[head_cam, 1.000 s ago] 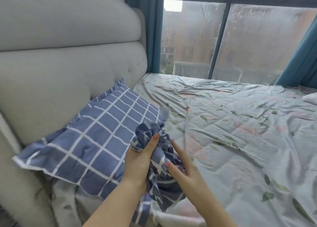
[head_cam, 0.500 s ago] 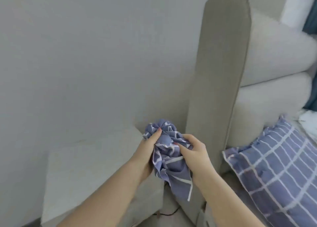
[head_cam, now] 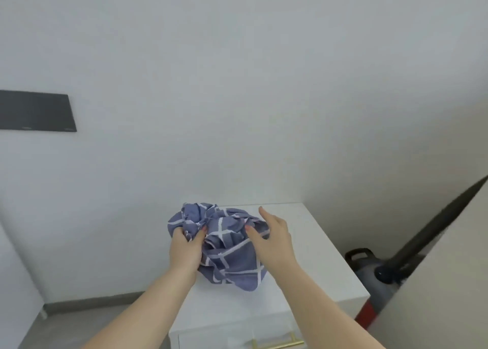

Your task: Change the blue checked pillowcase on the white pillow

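Grips left side of crumpled blue checked pillowcase with left hand, fingers curled into the folds, thumb pinching cloth from the near side. Holds right hand against the bundle's right side, fingers straight and slightly spread, thumb touching fabric, index lifted clear. Rests the bundle on far-left part of white nightstand top. Also in view: gold drawer handle at near edge, dark panel on wall at left, grey jug with black handle on floor right of nightstand.
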